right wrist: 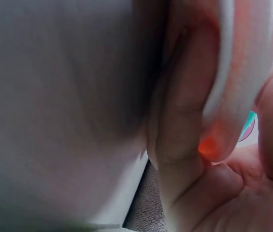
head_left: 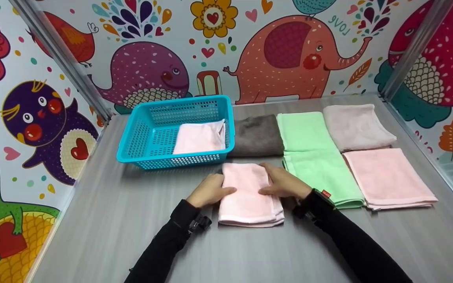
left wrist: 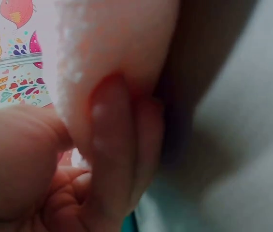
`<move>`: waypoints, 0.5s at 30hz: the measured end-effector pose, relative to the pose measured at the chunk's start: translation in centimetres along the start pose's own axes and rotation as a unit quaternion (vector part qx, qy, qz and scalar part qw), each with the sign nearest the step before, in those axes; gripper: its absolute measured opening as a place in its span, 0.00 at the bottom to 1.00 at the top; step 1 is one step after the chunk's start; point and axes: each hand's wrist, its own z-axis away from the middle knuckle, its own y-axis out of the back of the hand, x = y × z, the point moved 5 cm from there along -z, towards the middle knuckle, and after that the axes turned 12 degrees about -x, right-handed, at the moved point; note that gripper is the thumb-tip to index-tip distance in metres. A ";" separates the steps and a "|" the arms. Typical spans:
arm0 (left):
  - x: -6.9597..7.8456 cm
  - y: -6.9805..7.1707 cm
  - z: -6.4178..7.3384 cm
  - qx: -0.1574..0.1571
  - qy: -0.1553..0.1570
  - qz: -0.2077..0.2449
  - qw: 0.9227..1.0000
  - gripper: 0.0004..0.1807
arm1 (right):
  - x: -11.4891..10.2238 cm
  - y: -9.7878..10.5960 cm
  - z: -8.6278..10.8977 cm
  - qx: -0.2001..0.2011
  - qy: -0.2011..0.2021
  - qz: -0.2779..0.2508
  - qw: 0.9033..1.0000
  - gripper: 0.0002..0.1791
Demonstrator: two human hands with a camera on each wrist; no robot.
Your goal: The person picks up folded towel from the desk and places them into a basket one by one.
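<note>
A folded pink towel [head_left: 246,196] lies in front of me in the head view, between my two hands. My left hand [head_left: 209,191] grips its left edge, thumb on top and fingers underneath. On the opposite edge, my right hand [head_left: 283,181] pinches it the same way. The left wrist view shows fingers [left wrist: 112,140] curled beneath the pink cloth [left wrist: 117,38]. In the right wrist view, several folded layers of the towel [right wrist: 242,87] sit between the thumb and the fingers [right wrist: 184,111].
A blue plastic basket [head_left: 144,159] at the back left holds another folded pink towel [head_left: 201,137]. To its right lie a dark grey towel [head_left: 258,135], green towels [head_left: 321,169], a pale greyish-pink towel [head_left: 358,127] and a pink towel [head_left: 389,179]. Cartoon-printed walls [head_left: 214,55] enclose the table.
</note>
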 end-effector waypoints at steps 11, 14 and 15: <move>2.5 2.5 2.2 0.032 -0.055 0.037 0.997 0.21 | -1.9 3.7 1.9 0.058 0.069 -0.027 0.996 0.39; 3.2 3.2 2.9 0.050 -0.073 0.037 0.995 0.20 | -2.6 4.6 2.6 0.065 0.077 -0.037 0.994 0.39; 3.4 3.4 3.1 0.056 -0.079 0.038 0.995 0.20 | -2.8 4.9 2.8 0.067 0.080 -0.040 0.994 0.39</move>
